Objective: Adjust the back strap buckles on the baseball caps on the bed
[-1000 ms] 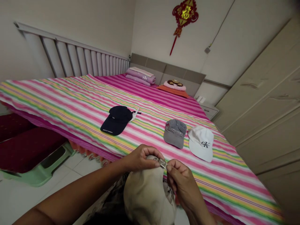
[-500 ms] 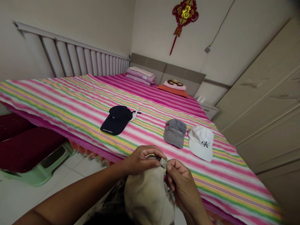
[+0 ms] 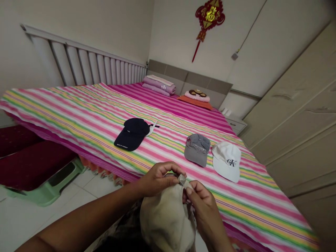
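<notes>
A beige cap [image 3: 164,217] is held low in front of me, its back opening turned to the right. At the cap's back strap sits a metal buckle [image 3: 182,180]. My left hand [image 3: 159,180] pinches the strap on the buckle's left side, thumb below and fingers above. My right hand [image 3: 203,201] grips the pale strap end [image 3: 187,185] just right of the buckle, between thumb and forefinger. On the bed beyond lie a navy cap [image 3: 133,133], a grey cap [image 3: 197,149] and a white cap [image 3: 227,161], all apart from my hands.
The bed [image 3: 86,108] has a striped cover, with folded purple bedding [image 3: 159,85] and a pink pillow [image 3: 196,95] near the headboard. Stools with dark red covers [image 3: 34,164] stand at left. A wardrobe [image 3: 301,115] fills the right side.
The buckle has tilted, and more pale strap shows between it and my right fingers, which have moved slightly right and down. The view has shifted a little; the other caps lie still.
</notes>
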Motion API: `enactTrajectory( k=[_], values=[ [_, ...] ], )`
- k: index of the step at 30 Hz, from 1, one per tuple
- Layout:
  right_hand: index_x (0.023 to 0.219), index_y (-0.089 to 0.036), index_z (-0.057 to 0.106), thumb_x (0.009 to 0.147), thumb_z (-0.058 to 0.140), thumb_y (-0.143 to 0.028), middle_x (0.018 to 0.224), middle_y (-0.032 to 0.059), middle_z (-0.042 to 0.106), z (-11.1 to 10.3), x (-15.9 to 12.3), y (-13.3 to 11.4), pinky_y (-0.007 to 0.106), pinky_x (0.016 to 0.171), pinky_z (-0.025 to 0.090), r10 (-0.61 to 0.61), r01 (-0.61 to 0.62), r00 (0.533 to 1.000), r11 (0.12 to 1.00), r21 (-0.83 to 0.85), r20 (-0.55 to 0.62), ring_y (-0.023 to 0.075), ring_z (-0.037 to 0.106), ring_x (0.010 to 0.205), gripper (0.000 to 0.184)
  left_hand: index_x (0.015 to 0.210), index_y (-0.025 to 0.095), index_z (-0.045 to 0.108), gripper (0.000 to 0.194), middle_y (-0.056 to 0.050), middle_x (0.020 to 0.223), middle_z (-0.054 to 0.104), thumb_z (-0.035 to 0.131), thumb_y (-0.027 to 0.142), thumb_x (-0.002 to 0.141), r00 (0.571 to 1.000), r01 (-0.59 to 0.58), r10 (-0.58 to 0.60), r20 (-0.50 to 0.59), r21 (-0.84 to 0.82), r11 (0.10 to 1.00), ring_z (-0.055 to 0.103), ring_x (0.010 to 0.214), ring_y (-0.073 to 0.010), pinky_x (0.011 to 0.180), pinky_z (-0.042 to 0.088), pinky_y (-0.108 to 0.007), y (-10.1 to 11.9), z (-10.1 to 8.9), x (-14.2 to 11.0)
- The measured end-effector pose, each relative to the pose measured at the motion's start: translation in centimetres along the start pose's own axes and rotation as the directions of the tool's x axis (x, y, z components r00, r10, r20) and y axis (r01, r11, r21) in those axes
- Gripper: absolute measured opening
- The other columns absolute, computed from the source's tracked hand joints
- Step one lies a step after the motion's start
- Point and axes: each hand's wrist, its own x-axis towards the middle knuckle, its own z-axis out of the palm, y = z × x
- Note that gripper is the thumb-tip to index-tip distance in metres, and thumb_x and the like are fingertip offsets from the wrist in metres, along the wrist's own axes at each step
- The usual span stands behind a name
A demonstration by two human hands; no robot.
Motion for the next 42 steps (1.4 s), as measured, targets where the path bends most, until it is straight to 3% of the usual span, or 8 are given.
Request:
enactTrajectory(
  k=[8,18,22,26,28,34,39,42],
  values=[
    [0.066,-0.017,0.052,0.069,0.064,-0.035,0.051,-0.0047,0.051,-0.30,0.35,0.38,0.016,0.041,0.027,0.023,-0.027,0.998,0.998,0.052,0.064,0.0047,0.038,0.041,0.022,0.093,0.013,0.057,0.025,-0.005,0.084,0.054,0.059,0.027,0.072,0.998,-0.006,0.006,0.066,0.002,1.000,0.050,0.078,-0.0123,0.073,0.039,-0.025,-0.20,-0.19,0.03],
    [0.060,-0.017,0.048,0.064,0.067,-0.034,0.041,-0.0072,0.046,0.06,0.52,0.09,0.015,0.036,0.017,0.072,-0.069,0.997,0.994,0.086,-0.032,0.0020,0.028,0.033,0.026,0.097,0.012,0.057,0.025,-0.006,0.085,0.053,0.055,0.025,0.076,0.993,-0.076,0.065,0.104,0.106,0.991,0.050,0.080,-0.0134,0.075,0.039,-0.026,0.11,0.05,0.01],
    [0.068,-0.018,0.048,0.064,0.066,-0.035,0.047,-0.0078,0.046,-0.06,0.47,0.40,0.016,0.038,0.022,0.006,-0.007,1.000,0.995,0.104,0.007,0.0029,0.032,0.035,0.025,0.096,0.012,0.057,0.024,-0.006,0.086,0.053,0.055,0.025,0.075,0.993,-0.075,0.064,0.097,0.116,0.990,0.051,0.081,-0.0138,0.076,0.039,-0.027,0.12,-0.08,0.06],
    [0.070,-0.019,0.048,0.060,0.070,-0.033,0.050,-0.0075,0.046,-0.20,0.31,0.58,0.017,0.039,0.027,-0.088,0.087,0.993,0.996,-0.018,-0.076,0.0053,0.038,0.039,0.028,0.095,0.013,0.057,0.024,-0.006,0.087,0.053,0.056,0.026,0.075,0.997,-0.050,0.045,0.066,0.070,0.996,0.050,0.081,-0.0136,0.075,0.039,-0.026,-0.18,-0.28,0.00],
    [0.066,-0.018,0.048,0.064,0.068,-0.033,0.045,-0.0066,0.046,-0.09,0.27,0.49,0.017,0.039,0.025,-0.059,0.055,0.995,0.997,-0.045,-0.082,0.0055,0.037,0.038,0.025,0.096,0.013,0.056,0.024,-0.005,0.087,0.053,0.056,0.026,0.075,0.997,-0.037,0.034,0.075,0.045,0.998,0.050,0.081,-0.0134,0.075,0.039,-0.026,-0.35,-0.29,-0.05],
    [0.063,-0.017,0.049,0.065,0.067,-0.033,0.037,-0.0067,0.044,0.33,0.33,-0.15,0.017,0.041,0.025,0.080,-0.095,0.994,0.970,0.223,0.076,0.0047,0.034,0.036,0.024,0.096,0.012,0.056,0.024,-0.005,0.086,0.051,0.055,0.024,0.076,0.992,-0.067,0.062,0.106,0.043,0.997,0.049,0.080,-0.0126,0.075,0.038,-0.026,-0.39,-0.30,-0.01],
    [0.073,-0.018,0.053,0.066,0.066,-0.032,0.057,-0.0033,0.054,-0.27,0.36,-0.03,0.018,0.050,0.035,0.017,-0.025,0.997,0.993,0.117,0.070,0.0075,0.045,0.052,0.020,0.095,0.013,0.055,0.022,-0.006,0.087,0.052,0.054,0.025,0.076,0.994,-0.073,0.068,0.087,0.058,0.996,0.049,0.081,-0.0129,0.076,0.038,-0.026,-0.23,-0.58,0.02],
    [0.065,-0.018,0.051,0.069,0.064,-0.033,0.051,-0.0040,0.051,-0.29,0.33,0.17,0.017,0.044,0.031,0.025,-0.027,0.999,0.999,0.044,0.030,0.0068,0.041,0.046,0.020,0.095,0.013,0.055,0.024,-0.006,0.087,0.052,0.055,0.027,0.076,0.995,-0.068,0.064,0.082,0.048,0.997,0.049,0.081,-0.0131,0.075,0.039,-0.026,-0.27,-0.52,-0.04]
  ],
)
